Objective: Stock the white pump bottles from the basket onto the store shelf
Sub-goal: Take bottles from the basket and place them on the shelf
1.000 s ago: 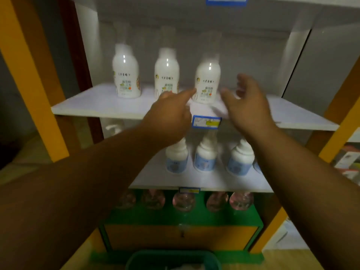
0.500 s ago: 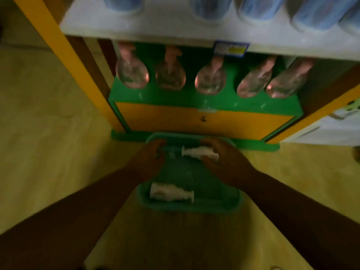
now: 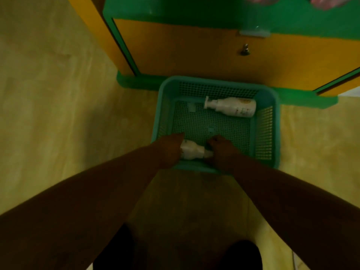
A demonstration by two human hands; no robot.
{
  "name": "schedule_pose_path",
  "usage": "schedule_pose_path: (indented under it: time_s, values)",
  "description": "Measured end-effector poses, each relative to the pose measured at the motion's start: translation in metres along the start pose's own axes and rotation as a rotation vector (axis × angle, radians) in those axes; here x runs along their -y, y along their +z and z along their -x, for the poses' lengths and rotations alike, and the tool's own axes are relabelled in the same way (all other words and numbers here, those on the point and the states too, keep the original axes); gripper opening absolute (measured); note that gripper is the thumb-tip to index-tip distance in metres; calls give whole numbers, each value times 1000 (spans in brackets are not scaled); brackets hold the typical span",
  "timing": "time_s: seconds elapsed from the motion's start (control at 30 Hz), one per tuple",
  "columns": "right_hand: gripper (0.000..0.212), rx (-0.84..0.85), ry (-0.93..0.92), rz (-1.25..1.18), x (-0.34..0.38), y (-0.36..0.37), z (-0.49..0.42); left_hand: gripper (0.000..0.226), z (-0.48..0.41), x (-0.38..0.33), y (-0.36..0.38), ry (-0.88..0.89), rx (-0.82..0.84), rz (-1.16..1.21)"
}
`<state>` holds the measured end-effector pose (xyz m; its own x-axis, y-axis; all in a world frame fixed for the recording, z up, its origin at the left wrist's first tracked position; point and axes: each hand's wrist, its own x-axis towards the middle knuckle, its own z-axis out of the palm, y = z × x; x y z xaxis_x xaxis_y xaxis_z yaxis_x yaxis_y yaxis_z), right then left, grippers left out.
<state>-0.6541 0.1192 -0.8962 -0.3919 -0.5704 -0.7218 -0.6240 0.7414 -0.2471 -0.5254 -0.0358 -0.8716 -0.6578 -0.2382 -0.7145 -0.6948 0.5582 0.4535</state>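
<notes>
two left to stock, one already grasped

one white plastic pump bottle (image 3: 191, 152) is seen lying on its side against the near wall of a teal plastic mesh basket (image 3: 269, 102), pump end to the right. the basket is set on the yellowish floor (image 3: 58, 114) just in front of the orange and green base of the shelf unit (image 3: 194, 51). it is judged to be parked there so that each bottle can be carried straight up to the shelves, which are out of view above.

this bottle is grasped from both ends. the left hand (image 3: 169, 151) is wrapped round its body, and the right hand (image 3: 222, 152) is curled over its pump end. the two-handed hold is presumably chosen because a bottle lying flat must be turned upright, and the pump head can be steadied meanwhile.

a second white pump bottle (image 3: 233, 108) is left untouched near the far right corner, also on its side, pump pointing left, well apart from the hands.

both forearms are stretched down and forward, converging on the basket's near edge, with the backs of the hands turned up toward the camera. the fingertips are hidden beneath the hands, so the firmness of the hold cannot be told.
</notes>
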Motion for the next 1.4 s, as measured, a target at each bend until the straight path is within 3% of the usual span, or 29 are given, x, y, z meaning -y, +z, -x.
schedule_pose_path:
  time_s: [0.13,0.3,0.47,0.57,0.67,0.77,0.9,0.97,1.07,1.13,1.2,1.4]
  values:
    - [38,-76,-71,71,-1,6,-6,54,-9,15,6,-16,58,2]
    - [29,115,-79,-27,-3,-12,-14,65,-8,8,-3,52,-18,-111]
    - [41,234,-136,24,-1,-61,7,64,5,-2,-31,106,-2,26]
    - [45,248,-126,75,1,-106,43,72,25,-18,-48,171,-2,20]
    - [53,218,-95,-24,1,-167,101,85,51,-47,-72,298,-39,28]
    - [59,78,-89,-178,7,-240,172,88,78,-88,-106,450,-168,68]
    - [81,-385,-213,-481,18,-312,260,87,138,-155,-166,614,-456,198]
    - [74,-568,-330,-811,25,-330,295,87,173,-184,-191,691,-550,289]
    - [74,-579,-510,-1189,40,-341,330,71,220,-221,-217,808,-605,452]
    - [62,-623,-542,-1228,54,-345,343,59,244,-244,-229,848,-576,587]
    - [33,-711,-500,-1230,62,-350,352,47,262,-265,-238,877,-535,673]
    - [36,-877,-588,-1013,90,-366,389,44,292,-314,-265,980,-447,851]
